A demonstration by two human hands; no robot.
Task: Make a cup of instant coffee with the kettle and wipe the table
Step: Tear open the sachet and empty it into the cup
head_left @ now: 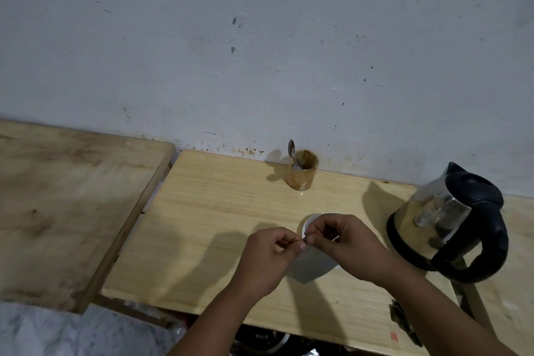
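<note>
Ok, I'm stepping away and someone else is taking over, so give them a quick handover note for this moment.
Left hand and right hand: both pinch a small thing, likely a coffee sachet, over the white cup; it is too hidden to be sure.
Kettle stands right of the cup. Wooden holder with a spoon stands by the wall.
Done: cup and kettle set out.
Left: coffee in, pour, stir, wipe the table.

No readable text, label, brand or number on any surface in view.
</note>
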